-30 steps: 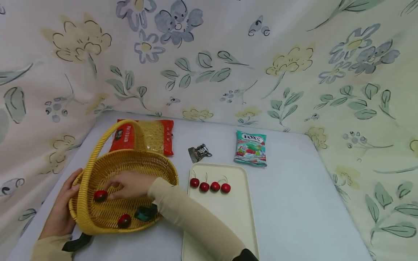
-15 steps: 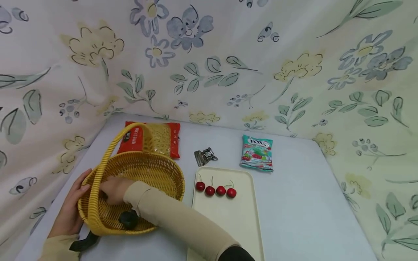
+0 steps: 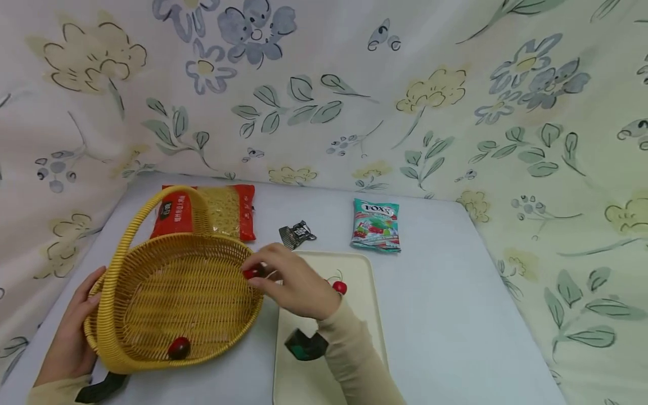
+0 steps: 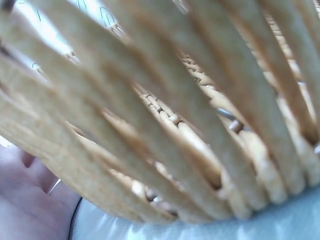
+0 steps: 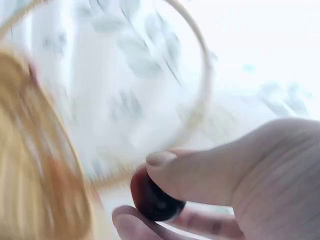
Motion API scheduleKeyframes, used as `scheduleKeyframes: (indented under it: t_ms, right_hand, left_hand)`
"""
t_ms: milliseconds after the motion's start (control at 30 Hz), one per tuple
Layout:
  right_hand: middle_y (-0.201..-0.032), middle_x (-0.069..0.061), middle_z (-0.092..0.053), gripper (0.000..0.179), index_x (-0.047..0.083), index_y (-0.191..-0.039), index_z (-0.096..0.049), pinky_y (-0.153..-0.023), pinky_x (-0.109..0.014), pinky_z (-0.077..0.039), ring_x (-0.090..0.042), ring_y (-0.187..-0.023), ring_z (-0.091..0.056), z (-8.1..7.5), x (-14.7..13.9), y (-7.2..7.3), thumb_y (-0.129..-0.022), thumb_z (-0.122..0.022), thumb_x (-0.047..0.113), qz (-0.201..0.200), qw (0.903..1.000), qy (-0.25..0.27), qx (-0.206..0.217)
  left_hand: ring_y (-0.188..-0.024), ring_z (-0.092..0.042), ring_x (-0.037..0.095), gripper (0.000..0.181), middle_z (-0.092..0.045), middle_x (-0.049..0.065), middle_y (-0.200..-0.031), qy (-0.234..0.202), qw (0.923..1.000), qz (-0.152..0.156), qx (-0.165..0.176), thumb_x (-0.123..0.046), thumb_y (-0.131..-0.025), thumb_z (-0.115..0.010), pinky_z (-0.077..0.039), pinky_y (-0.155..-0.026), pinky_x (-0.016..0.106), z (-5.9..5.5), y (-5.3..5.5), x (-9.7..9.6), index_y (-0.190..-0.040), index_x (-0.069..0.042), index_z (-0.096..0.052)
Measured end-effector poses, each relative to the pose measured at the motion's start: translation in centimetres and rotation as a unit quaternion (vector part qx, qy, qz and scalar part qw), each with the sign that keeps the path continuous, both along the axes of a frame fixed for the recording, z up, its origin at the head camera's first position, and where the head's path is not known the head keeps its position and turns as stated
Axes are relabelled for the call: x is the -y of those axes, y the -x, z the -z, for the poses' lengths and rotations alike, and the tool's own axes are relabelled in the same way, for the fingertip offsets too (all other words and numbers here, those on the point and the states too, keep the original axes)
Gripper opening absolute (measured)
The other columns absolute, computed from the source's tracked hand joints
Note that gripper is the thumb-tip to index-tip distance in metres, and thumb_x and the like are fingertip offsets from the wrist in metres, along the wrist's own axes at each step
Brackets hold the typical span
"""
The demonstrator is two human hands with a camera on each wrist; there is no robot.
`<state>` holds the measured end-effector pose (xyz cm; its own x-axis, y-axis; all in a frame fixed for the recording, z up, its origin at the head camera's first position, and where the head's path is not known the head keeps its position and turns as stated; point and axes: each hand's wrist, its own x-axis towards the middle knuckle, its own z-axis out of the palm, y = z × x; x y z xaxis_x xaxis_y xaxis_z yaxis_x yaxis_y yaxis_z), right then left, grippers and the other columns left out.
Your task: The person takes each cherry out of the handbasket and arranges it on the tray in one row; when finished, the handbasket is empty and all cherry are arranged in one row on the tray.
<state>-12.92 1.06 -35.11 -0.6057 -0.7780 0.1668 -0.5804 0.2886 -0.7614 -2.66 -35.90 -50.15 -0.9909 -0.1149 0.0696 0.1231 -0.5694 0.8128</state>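
In the head view my right hand [image 3: 298,284] pinches a round dark red fruit [image 3: 253,272] between thumb and fingers, over the basket's right rim. Up close in the right wrist view, the fruit [image 5: 155,196] shades from red to nearly black. My left hand [image 3: 76,326] holds the left rim of the yellow wicker basket [image 3: 189,298], beside the foot of its tall handle. Another red-and-dark fruit [image 3: 179,349] lies at the basket's near edge. A cherry [image 3: 340,287] with a stem shows on the cream tray [image 3: 291,374]; the hand hides others.
Behind the basket lies a red bag of pasta [image 3: 225,211]. A small dark wrapped packet [image 3: 297,234] is at the tray's far edge. To the right of it is a green FOX'S candy bag [image 3: 376,225]. A flowered cloth [image 3: 283,135] hangs behind the white table [image 3: 445,315].
My right hand reached into the basket's left part, took hold of the fruit there, and carried it right, to the basket's right rim. My left hand has kept its hold on the basket.
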Motion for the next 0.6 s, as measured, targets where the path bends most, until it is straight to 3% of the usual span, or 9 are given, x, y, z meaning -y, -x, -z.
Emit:
scheduleKeyframes:
  t_ms: [133,300,433,600]
  right_hand:
    - [-0.114,-0.003,-0.058,0.030,0.008,-0.122,-0.055,-0.078,-0.024,-0.055,-0.016,-0.098,-0.063,1.8,-5.9,0.0,-0.092,-0.062,0.008,0.139,0.9902,0.014,0.003]
    - [-0.111,-0.002,-0.062,0.039,0.008,-0.123,-0.057,-0.073,-0.028,-0.053,-0.017,-0.100,-0.061,4.5,-11.4,0.3,-0.087,-0.070,0.009,0.273,0.9601,-0.052,-0.027]
    - [-0.109,-0.004,-0.063,0.037,0.005,-0.118,-0.062,-0.072,-0.030,-0.053,-0.019,-0.096,-0.060,6.7,-13.7,0.8,-0.083,-0.074,0.009,0.311,0.9444,-0.099,-0.039]
    - [-0.107,-0.008,-0.061,0.035,0.002,-0.115,-0.061,-0.075,-0.032,-0.055,-0.022,-0.096,-0.062,9.5,-14.7,1.1,-0.082,-0.073,0.004,0.321,0.9409,-0.109,-0.001]
  left_hand:
    - [-0.111,-0.057,0.004,0.051,-0.037,-0.009,-0.141,0.015,0.9998,-0.013,0.008,-0.003,-0.104,-0.024,-0.054,-0.083,0.020,-0.1,-0.1,0.1,-0.152,-0.021,-0.021]
    - [-0.111,-0.058,0.005,0.052,-0.036,-0.008,-0.142,0.000,0.9998,-0.018,0.005,-0.002,-0.103,-0.025,-0.054,-0.083,0.019,0.0,0.0,-0.2,-0.152,-0.020,-0.021]
    - [-0.111,-0.058,0.006,0.052,-0.037,-0.008,-0.142,-0.007,0.9998,-0.018,-0.002,-0.002,-0.103,-0.024,-0.053,-0.084,0.019,0.0,0.0,-0.3,-0.152,-0.019,-0.021]
    - [-0.110,-0.058,0.006,0.052,-0.039,-0.007,-0.141,-0.015,0.9997,-0.017,-0.005,-0.001,-0.103,-0.022,-0.053,-0.084,0.020,0.1,-0.1,-0.3,-0.153,-0.018,-0.021]
